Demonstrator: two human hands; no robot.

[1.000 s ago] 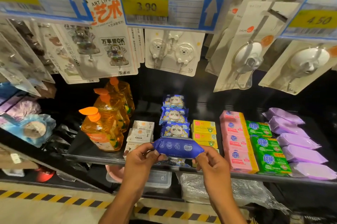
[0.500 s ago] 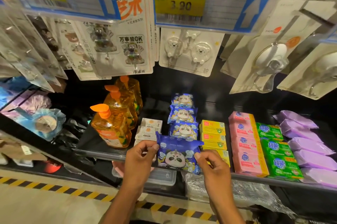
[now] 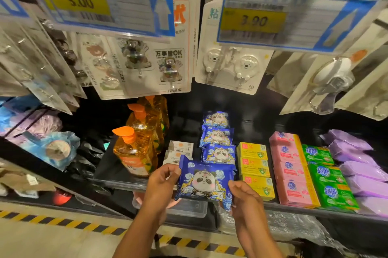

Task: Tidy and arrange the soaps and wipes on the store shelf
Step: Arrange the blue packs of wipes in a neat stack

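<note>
Turned since a second ago, the blue panda wipes pack [image 3: 206,180] now shows its printed face upward, where its plain underside was shown before, and it has been lowered toward the front lip of the shelf [image 3: 117,183]. It is held over that front edge, just ahead of the row of matching packs, apparently so that it can be set down as the front item with the panda facing shoppers. Its left edge is pinched between the thumb and curled fingers of the left hand [image 3: 161,184]. Its lower right corner is pinched by the right hand [image 3: 245,197]. The two-handed grip is judged to keep the soft pack flat and square to the row.

Counted on the shelf:
- three panda packs [image 3: 218,137], lined front to back behind the held one
- three orange pump bottles [image 3: 134,152]
- two white boxes [image 3: 180,147], with any others hidden by the left hand
- three yellow soap boxes [image 3: 254,167]
- four pink soap bars [image 3: 291,170]
- three green soap bars [image 3: 327,173]
- about five purple packs [image 3: 357,167], the nearest cut off at the frame's edge
</note>
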